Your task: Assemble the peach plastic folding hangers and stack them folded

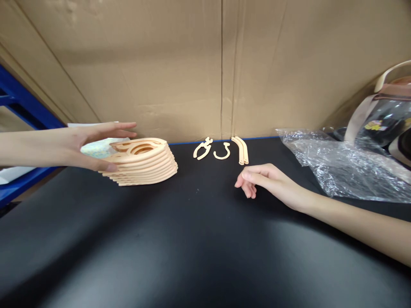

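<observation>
A stack of several peach plastic hanger parts (144, 164) lies on the black table (192, 239) at the left. My left hand (93, 143) is at the stack's left end, fingers stretched over the top and thumb against the lower edge. My right hand (263, 179) hovers low over the table at centre right, fingers loosely curled and apart, holding nothing. Beyond it lie a small peach clip (202, 149), a peach hook (222, 151) and a pair of curved peach bars (242, 149).
A cardboard wall (221, 64) closes the back of the table. Crumpled clear plastic wrap (340, 167) and a dark bag with beige straps (382, 115) sit at the right. A blue shelf frame (22, 102) and white paper (96, 147) are at the left.
</observation>
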The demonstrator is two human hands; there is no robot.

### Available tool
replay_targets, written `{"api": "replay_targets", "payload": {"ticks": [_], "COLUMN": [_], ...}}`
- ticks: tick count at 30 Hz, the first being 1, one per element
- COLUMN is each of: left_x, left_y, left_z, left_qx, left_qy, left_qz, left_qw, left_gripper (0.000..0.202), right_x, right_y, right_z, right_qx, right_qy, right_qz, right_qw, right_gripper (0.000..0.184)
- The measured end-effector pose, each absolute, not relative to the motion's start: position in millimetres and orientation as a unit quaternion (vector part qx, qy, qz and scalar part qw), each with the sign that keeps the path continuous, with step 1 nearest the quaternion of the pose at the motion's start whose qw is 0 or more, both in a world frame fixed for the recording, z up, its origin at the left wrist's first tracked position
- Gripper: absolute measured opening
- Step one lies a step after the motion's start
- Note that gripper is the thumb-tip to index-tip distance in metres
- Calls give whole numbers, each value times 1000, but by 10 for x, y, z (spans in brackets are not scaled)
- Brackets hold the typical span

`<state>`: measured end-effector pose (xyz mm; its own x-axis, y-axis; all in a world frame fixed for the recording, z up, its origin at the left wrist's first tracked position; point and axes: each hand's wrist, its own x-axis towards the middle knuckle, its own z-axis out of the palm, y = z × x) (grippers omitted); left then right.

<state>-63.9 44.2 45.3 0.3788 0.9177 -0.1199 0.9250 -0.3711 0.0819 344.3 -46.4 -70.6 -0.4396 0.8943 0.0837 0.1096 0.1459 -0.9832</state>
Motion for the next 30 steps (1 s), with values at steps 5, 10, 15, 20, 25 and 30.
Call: {"api": "replay_targets", "payload": {"ticks": [5, 10, 15, 20, 25, 30], "left_x": [-739, -855, -921, -920, -837, -642], "left_y": [467, 536, 576, 586, 546, 448], "left_z": [438, 413, 389, 381, 375, 393], "left_qx": [825, 826, 826, 830, 823, 800], "left_qy": [559, 559, 559, 553, 564, 595], "left_qz": [-23, -41, -41, -43, -46, -48], "left_qw": [72, 63, 62, 55, 37, 64], "left_gripper": [99, 99, 102, 100, 106, 111], "right_x": [3445, 3447, 3449, 3449, 3453, 3455], "right_y": [-467, -466, -465, -468, -474, -476], "right_z": [-706, -709, -712, -704, -699, -700], "right_qx": [-381, -377, -376, -376, -374, -376], "right_qy": [-662, -663, -664, -663, -664, -666], "right_qz": [531, 531, 532, 533, 534, 531], "right_qw": [367, 368, 367, 367, 366, 364], "right_gripper": [33, 32, 32, 32, 32, 32]}}
